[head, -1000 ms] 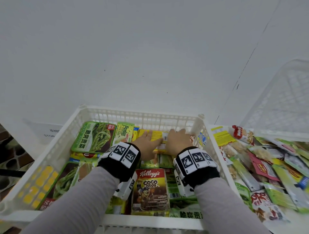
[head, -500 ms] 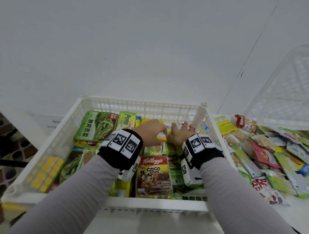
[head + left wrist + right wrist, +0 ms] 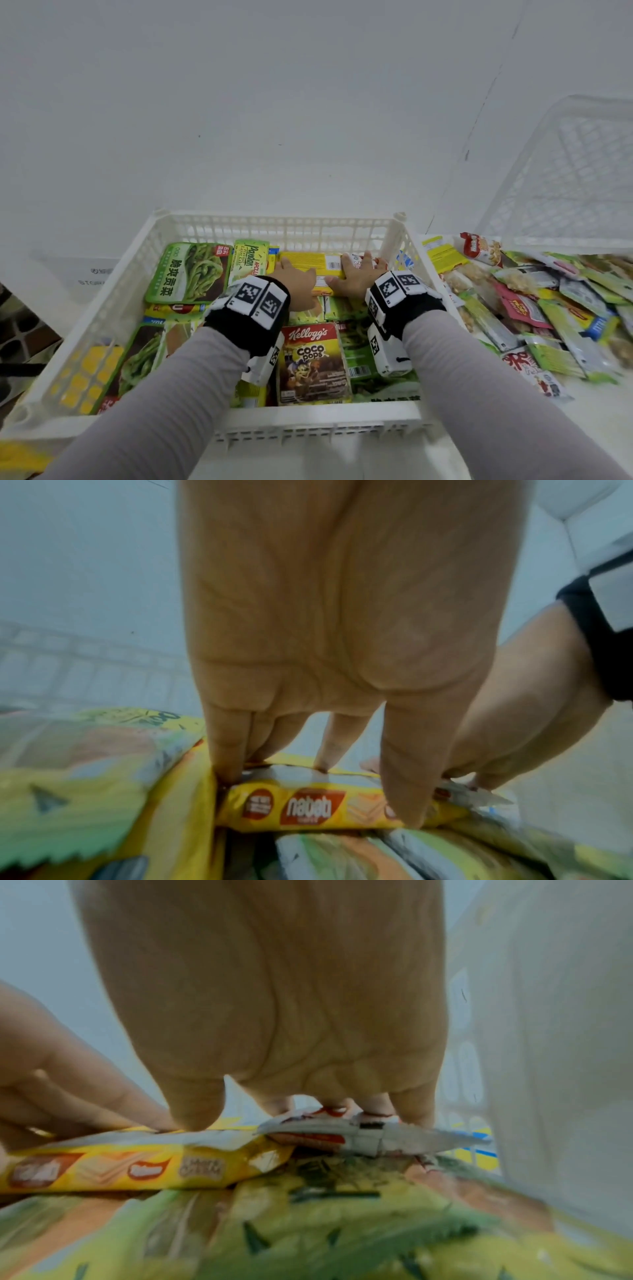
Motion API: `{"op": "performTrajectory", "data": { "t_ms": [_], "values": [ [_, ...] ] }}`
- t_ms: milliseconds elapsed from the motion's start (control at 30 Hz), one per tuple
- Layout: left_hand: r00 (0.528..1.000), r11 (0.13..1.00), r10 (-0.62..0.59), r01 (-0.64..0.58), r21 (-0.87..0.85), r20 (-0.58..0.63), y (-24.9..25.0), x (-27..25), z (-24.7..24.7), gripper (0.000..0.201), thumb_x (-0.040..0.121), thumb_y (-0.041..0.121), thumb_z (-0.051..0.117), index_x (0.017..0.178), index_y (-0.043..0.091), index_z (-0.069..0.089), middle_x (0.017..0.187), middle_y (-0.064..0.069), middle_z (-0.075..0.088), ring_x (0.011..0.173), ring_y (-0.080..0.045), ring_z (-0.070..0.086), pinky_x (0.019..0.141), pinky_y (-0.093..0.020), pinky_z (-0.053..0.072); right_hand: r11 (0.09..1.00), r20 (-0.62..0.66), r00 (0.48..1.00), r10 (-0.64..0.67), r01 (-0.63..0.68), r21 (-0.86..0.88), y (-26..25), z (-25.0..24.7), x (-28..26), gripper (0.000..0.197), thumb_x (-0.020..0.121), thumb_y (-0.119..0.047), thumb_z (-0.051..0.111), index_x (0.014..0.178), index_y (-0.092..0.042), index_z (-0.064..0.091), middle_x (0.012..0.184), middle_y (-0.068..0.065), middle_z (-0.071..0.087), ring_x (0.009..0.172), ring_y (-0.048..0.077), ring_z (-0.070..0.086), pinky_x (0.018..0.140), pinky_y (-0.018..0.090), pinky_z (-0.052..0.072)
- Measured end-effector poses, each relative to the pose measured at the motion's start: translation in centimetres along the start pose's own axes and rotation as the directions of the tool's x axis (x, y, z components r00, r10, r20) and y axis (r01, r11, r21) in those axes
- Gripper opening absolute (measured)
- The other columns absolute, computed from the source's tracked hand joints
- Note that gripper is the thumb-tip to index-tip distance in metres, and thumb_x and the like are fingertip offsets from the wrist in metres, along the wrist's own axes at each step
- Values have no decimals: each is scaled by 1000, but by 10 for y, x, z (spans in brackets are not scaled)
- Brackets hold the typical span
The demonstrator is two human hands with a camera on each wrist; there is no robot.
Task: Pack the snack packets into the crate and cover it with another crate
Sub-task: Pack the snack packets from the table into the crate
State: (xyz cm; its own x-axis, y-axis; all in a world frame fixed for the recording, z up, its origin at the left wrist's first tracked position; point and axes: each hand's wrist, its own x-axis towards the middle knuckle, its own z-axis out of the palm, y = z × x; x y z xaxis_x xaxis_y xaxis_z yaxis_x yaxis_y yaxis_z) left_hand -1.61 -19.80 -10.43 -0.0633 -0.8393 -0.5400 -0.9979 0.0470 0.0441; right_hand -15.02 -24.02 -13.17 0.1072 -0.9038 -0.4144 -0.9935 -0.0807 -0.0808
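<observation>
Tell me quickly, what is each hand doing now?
Left hand: open, straight fingers pressing the yellow wafer packet.
Right hand: open, fingers spread on the same packet and a red-white packet.

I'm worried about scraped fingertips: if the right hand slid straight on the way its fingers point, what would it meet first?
Probably the far lattice wall of the crate, just beyond the right hand; depth is unclear.
</observation>
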Motion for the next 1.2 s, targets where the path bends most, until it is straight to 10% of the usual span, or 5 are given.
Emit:
{"op": "performTrajectory", "data": {
  "t_ms": [133,267,667,1000,1200],
  "values": [
    [991,991,102,-109,-74,-93,-13,-7,-18,64,96,46,42,147,12,23,155,-9,20,140,-24,25,109,-33,28,992,27,996,-86,83,97,1,-27,-14,59,98,-50,31,145,-15,27,153,16,24,141,35,22,112,43,24],
    [946,940,185,-249,-231,-267,-18,-14,-41,61,94,43,48,146,17,29,154,-3,24,139,-19,27,110,-31,24,976,-55,987,-148,155,154,10,-59,-34,62,100,-41,35,150,-10,16,158,7,15,144,21,19,116,32,17],
    [615,675,235,-660,-329,-752,50,-41,-79,23,87,17,62,110,16,64,109,-8,62,96,-20,59,85,-26,41,896,-427,904,-25,210,391,83,-111,-145,57,96,-39,47,146,-17,31,152,3,29,139,16,30,107,26,27],
    [506,660,451,-744,-107,-735,129,-42,-92,23,85,14,63,108,12,63,109,-9,64,102,-21,60,88,-23,40,819,-448,870,206,97,565,202,-62,-173,52,95,-35,51,142,-20,37,145,3,41,133,18,39,100,29,34],
    [554,689,626,-723,55,-549,193,-15,-109,25,86,26,63,111,22,61,117,-3,60,106,-16,57,90,-26,44,730,-392,861,323,36,682,320,-36,-160,47,95,-15,50,141,-20,39,143,3,42,130,17,42,88,25,38]
  ]
}}
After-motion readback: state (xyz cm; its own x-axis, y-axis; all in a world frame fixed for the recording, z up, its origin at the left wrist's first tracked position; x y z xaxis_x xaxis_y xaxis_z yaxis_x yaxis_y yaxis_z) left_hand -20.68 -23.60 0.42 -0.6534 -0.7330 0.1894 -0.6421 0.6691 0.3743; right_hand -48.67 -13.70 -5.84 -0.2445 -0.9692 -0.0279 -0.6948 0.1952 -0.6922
